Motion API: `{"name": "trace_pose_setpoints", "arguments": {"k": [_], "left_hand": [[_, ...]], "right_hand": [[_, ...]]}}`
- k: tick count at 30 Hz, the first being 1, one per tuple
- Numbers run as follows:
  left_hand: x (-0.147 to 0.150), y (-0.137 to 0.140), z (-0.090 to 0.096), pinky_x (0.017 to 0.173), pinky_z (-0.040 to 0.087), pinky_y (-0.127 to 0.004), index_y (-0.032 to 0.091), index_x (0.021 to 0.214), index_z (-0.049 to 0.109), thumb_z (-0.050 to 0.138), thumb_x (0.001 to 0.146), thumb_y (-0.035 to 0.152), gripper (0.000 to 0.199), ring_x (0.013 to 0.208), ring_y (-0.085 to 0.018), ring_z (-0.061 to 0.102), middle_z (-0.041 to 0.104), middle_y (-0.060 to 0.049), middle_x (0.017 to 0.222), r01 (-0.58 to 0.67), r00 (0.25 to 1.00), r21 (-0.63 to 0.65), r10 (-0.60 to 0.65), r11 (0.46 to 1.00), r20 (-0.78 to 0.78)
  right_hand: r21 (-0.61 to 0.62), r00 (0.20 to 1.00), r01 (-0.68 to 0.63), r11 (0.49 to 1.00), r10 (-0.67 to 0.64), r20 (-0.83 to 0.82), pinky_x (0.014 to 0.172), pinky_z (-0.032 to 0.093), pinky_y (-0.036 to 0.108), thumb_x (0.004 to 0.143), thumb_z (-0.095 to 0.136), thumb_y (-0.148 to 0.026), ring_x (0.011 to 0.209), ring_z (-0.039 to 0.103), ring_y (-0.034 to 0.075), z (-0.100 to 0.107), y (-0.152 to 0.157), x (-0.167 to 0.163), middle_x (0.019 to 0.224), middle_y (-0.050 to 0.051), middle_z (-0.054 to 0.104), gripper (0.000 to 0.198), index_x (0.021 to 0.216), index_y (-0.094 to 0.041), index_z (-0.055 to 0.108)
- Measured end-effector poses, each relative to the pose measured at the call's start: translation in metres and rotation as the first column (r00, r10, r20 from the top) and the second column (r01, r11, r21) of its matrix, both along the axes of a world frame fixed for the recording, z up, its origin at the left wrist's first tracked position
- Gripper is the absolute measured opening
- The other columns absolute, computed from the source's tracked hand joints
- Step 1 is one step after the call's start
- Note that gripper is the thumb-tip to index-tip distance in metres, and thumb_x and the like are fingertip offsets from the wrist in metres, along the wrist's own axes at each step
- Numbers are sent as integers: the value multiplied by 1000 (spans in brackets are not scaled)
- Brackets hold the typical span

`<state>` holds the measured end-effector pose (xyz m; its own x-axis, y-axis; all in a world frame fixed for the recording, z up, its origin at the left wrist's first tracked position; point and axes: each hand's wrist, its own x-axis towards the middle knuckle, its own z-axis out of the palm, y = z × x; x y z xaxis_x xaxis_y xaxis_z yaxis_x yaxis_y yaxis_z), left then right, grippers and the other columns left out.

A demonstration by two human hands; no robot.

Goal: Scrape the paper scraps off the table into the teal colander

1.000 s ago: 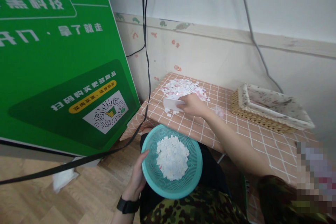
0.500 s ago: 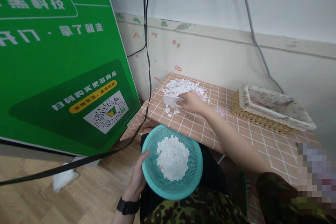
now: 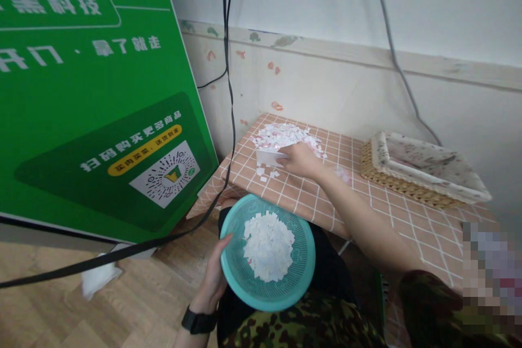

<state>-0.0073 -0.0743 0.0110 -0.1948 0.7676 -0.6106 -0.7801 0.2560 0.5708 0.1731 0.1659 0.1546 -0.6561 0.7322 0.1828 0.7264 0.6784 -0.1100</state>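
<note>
My left hand (image 3: 217, 266) grips the rim of a teal plastic colander (image 3: 302, 277) tilted on my lap, its thumb over the edge and the other fingers hidden beneath. A heap of small white paper scraps (image 3: 269, 247) lies in the colander. Over the table, my right hand (image 3: 298, 159) pinches a stiff white card (image 3: 267, 158), held on edge. Just behind the card spreads a pile of white and pinkish paper pieces (image 3: 285, 135). A few loose scraps (image 3: 263, 178) lie in front of it, near the table's edge.
A checked brown cloth covers the table (image 3: 379, 212). On its right stands a fabric-lined wicker basket (image 3: 411, 187). A green panel (image 3: 101, 119) rises at the left, and a black cable (image 3: 231, 119) hangs across. A white bag (image 3: 100, 278) is on the wooden floor.
My right hand and the card have shifted very slightly to the right and down. The colander and my left hand look the same.
</note>
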Motion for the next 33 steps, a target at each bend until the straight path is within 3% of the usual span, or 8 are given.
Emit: {"name": "trace_pose_setpoints", "arguments": {"k": [15,25,33], "left_hand": [[-1,-1,-4,76,52,-32,12,84,73,70,72,29,21,72,-21,69,76,-7,83,21,1000,18,-21,1000,22],[0,-1,0,70,53,-32,11,82,73,71,71,29,21,67,-21,68,75,-6,76,17,1000,15,-18,1000,12],[0,-1,2,70,53,-30,12,79,73,72,69,27,18,66,-19,68,75,-5,75,-7,1000,8,7,1000,-3]], "right_hand": [[-1,1000,9,1000,-9,9,59,28,28,82,52,-25,65,53,15,0,0,0,69,5,64,16,74,-18,64],[-49,999,-29,998,27,-35,61,30,26,83,53,-27,67,56,16,3,-4,6,70,4,67,19,82,-18,70],[-50,1000,0,999,-1,-23,59,29,27,81,54,-26,64,53,15,4,-6,14,66,4,64,17,72,-17,66]]}}
